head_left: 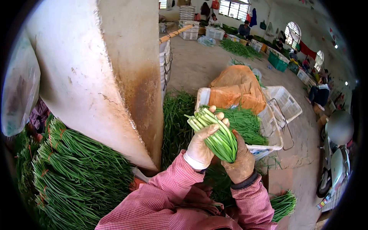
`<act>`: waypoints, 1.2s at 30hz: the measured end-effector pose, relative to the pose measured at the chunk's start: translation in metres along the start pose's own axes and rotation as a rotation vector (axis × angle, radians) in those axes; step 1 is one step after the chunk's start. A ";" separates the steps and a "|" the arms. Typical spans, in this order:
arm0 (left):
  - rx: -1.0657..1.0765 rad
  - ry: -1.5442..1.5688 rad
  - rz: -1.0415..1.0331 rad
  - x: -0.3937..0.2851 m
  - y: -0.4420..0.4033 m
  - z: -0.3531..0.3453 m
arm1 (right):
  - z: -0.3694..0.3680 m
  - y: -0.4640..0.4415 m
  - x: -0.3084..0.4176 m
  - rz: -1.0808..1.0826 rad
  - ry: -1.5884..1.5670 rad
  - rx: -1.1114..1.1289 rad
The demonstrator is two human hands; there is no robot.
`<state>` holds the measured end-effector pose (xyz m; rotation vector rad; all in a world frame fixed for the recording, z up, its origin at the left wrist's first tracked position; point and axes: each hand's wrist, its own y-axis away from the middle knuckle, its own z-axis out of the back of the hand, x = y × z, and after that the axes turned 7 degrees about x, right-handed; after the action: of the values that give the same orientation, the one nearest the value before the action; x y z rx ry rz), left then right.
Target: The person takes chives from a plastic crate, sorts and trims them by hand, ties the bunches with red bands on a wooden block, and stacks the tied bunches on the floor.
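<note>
A bunch of garlic chives [220, 138] is held up in front of my body, its pale cut ends pointing to the upper left. My left hand [203, 143], in a stained light glove, wraps round the stalks, with its fingertips showing on the far side. Lower down, my right hand [241, 159] closes on the leafy right edge of the bunch, also in a worn brown-stained glove. Just beyond my hands stands a white plastic crate [274, 130] with loose chives [243, 122] lying in it and a brown cloth [239, 88] over its far part.
Close on my left is a pale wall or pillar [73, 73], with a tall stack of tied chive bundles [80, 176] below it. More loose greens [176, 119] lie beside the crate. A scooter [335, 168] is at the right. People sit working near crates [214, 32] at the back.
</note>
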<state>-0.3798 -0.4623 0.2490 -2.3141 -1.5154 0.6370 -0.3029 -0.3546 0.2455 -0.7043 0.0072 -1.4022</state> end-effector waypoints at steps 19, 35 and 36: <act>-0.006 0.090 0.634 0.051 0.043 0.003 | 0.026 0.044 -0.001 -0.196 -0.033 0.089; -0.215 -0.697 0.816 0.135 0.026 0.097 | -0.049 0.212 -0.067 -0.461 -0.147 -0.133; -0.073 -0.716 0.805 0.129 0.022 0.095 | -0.042 0.204 -0.062 -0.492 -0.282 -0.116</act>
<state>-0.3669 -0.3519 0.1313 -2.8948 -0.7141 1.7751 -0.1508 -0.3175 0.0946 -1.0436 -0.3282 -1.7659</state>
